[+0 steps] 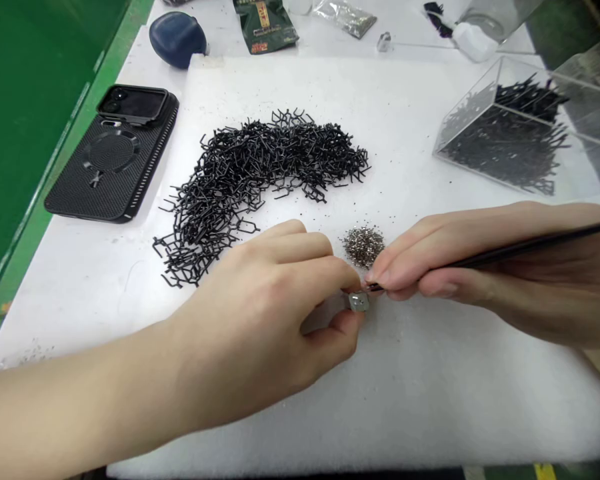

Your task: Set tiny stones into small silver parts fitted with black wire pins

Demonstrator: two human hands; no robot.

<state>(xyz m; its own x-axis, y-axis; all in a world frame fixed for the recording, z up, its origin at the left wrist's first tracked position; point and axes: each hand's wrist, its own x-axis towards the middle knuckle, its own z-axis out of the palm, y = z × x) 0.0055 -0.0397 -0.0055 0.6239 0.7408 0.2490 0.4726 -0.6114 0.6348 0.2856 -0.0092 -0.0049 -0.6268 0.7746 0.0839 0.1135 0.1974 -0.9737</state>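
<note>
Hands: Together at the middle of the white foam sheet (430, 407). The left hand (260, 313) pinches a small metal cube (359, 302) between thumb and fingers. The right hand (445, 267) clamps black tweezers (525, 248), their tips meeting the cube's edge. Whether the tips hold anything is too small to tell.

Landmark: A pile of silver grains (363, 245), just beyond the fingertips of both hands.

Things: The cube sits just nearer the camera than the pile.

Rest: A heap of black wire pieces (245, 187) lies left of the pile. A clear plastic box (500, 153) of similar wire stands beyond it to the right. A phone in a black case (113, 167) lies far to its left.

Risk: A slip of the tweezers could flick the cube loose. A dropped cube or a careless knuckle could scatter the grains into the foam.
</note>
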